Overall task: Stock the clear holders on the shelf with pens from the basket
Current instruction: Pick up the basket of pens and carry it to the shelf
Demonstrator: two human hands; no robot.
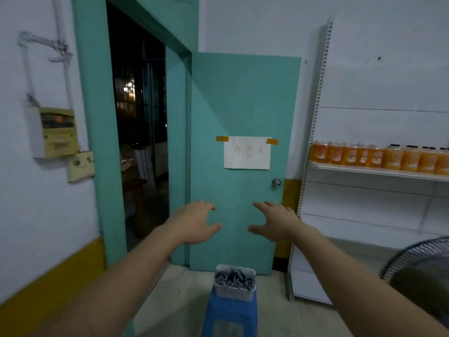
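Observation:
A white perforated basket [234,292] full of dark pens [233,279] stands on a blue plastic stool [229,314] low in the middle of the view. My left hand [196,223] and my right hand [274,223] are stretched forward side by side in the air, well above the basket. Both have spread, relaxed fingers and hold nothing. A white shelf unit [374,171] stands at the right. No clear holders show in this view.
A teal door [243,113] with a taped paper sign [247,152] faces me, beside a dark open doorway [141,122]. Several orange bottles [379,156] line the shelf. A black fan [422,271] stands at the lower right.

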